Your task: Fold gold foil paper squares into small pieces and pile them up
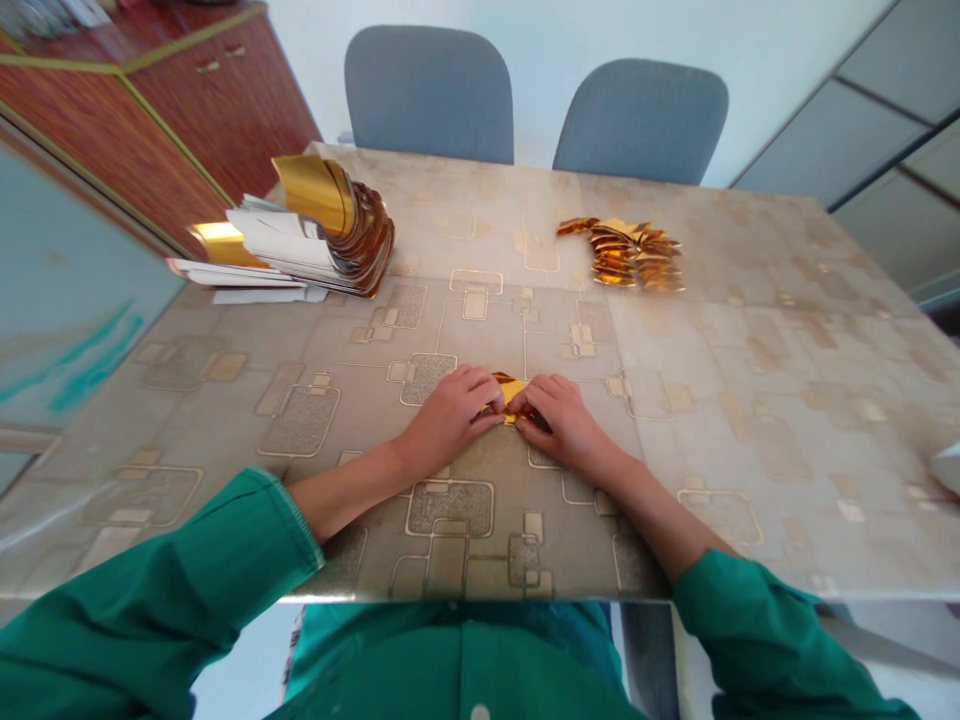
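My left hand (450, 418) and right hand (568, 428) are together, clamped on a small folded gold foil piece (509, 392) over the patterned surface (720, 420). Folded gold pieces (622, 255) lie ahead (foil strips (300, 240) off left).

Nothing here can be read. The folded gold paper (510, 395) and the tabletop (750, 400) show no lettering or numbers.

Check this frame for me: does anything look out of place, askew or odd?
Yes. The curled stack of gold and white foil strips at the far left pokes past the edge of the patterned table. Its ends fan out unevenly and its tips hang beyond the edge, so it looks as if it could slip off.
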Available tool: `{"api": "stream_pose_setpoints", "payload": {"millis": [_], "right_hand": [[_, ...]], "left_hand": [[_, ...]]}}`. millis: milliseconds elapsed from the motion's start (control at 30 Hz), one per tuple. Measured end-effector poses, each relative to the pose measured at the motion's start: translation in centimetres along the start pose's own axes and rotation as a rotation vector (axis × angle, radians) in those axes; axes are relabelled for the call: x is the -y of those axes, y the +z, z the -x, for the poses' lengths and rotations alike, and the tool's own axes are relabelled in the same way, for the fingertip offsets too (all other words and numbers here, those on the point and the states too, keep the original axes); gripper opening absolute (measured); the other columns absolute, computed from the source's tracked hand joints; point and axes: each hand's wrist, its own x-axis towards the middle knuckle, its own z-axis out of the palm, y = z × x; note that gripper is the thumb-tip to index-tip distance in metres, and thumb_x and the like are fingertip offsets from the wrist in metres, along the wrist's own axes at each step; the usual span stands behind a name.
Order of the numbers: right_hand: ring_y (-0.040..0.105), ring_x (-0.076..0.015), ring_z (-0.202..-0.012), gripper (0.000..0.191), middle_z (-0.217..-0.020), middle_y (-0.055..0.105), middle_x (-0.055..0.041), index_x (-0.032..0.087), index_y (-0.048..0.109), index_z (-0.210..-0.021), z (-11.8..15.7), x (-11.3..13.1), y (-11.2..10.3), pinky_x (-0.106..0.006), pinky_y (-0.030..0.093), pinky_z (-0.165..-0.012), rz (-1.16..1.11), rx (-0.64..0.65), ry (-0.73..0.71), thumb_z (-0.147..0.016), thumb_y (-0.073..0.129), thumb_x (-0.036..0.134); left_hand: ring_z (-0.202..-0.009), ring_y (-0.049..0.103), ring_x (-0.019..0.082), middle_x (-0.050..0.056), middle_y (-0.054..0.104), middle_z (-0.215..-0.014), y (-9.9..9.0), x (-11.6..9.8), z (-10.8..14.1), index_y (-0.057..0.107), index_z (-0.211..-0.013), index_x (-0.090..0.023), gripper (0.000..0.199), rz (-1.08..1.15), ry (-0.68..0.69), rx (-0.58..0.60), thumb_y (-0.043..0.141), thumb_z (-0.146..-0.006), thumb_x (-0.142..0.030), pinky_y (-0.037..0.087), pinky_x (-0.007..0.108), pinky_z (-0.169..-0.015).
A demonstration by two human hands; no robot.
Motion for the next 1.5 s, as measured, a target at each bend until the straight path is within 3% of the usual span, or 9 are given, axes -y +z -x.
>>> {"api": "stream_pose_setpoints", "payload": {"millis": [233, 500, 767, 1067, 1267, 1500], "right_hand": [[0.051, -0.0201, -0.083, 0.015, -0.088, 0.061, -0.0033, 0.022, 0.055, -0.088, -0.3, -0.1, 0.1, -0.033, 0.036, -0.078, 0.047, -0.007, -0.006, -0.079, 0.056, 0.011], [0.053, -0.0193, -0.08, 0.02, -0.085, 0.062, -0.0013, 0.023, 0.053, -0.09, -0.3, -0.2, 0.4, -0.033, 0.036, -0.078, 0.023, -0.021, 0.028, -0.075, 0.057, 0.011], [0.052, -0.0192, -0.081, 0.019, -0.087, 0.062, -0.002, 0.022, 0.055, -0.091, -0.4, -0.1, 0.1, -0.032, 0.035, -0.076, 0.045, -0.003, 0.026, -0.076, 0.057, 0.011], [0.053, -0.02, -0.084, 0.017, -0.087, 0.062, -0.0021, 0.022, 0.054, -0.09, -0.3, 0.3, 0.3, -0.033, 0.035, -0.08, 0.064, 0.001, 0.066, -0.077, 0.056, 0.012], [0.052, -0.0199, -0.083, 0.007, -0.087, 0.06, -0.0023, 0.021, 0.054, -0.089, -0.3, 1.0, 0.4, -0.034, 0.034, -0.08, 0.13, -0.012, 0.104, -0.084, 0.057, 0.017], [0.052, -0.0199, -0.083, 0.01, -0.086, 0.061, -0.0024, 0.022, 0.054, -0.088, -0.4, 0.8, 0.5, -0.033, 0.034, -0.08, 0.125, -0.024, 0.078, -0.082, 0.057, 0.015]], "left_hand": [[-0.095, 0.054, 0.019, 0.004, 0.064, -0.098, 0.2, 0.1, 0.5, 0.069, -0.095, -0.02, 0.015, -0.217, 0.14, 0.001, 0.055, -0.099, -0.025, 0.044, 0.032, -0.084], [-0.106, 0.058, 0.021, 0.009, 0.065, -0.109, -0.8, 0.5, 1.7, 0.062, -0.118, -0.015, 0.024, -0.379, 0.398, 0.062, 0.044, -0.102, -0.018, 0.051, 0.034, -0.091], [-0.119, 0.057, 0.023, 0.013, 0.061, -0.125, -1.6, 1.2, 2.5, 0.051, -0.134, -0.017, 0.036, -0.363, 0.425, 0.169, 0.046, -0.099, -0.013, 0.049, 0.04, -0.102], [-0.11, 0.061, 0.025, 0.015, 0.065, -0.111, -1.1, -0.1, 2.4, 0.06, -0.119, -0.008, 0.025, -0.462, 0.4, 0.093, 0.046, -0.099, -0.013, 0.053, 0.04, -0.096], [-0.119, 0.059, 0.025, 0.015, 0.063, -0.12, -1.0, 0.3, 3.0, 0.056, -0.127, -0.011, 0.031, -0.439, 0.394, 0.108, 0.045, -0.098, -0.011, 0.05, 0.042, -0.101], [-0.137, 0.046, 0.021, 0.014, 0.053, -0.144, -2.1, 1.7, 4.0, 0.045, -0.142, -0.017, 0.044, -0.292, 0.399, 0.188, 0.041, -0.099, -0.009, 0.041, 0.041, -0.112]]}}
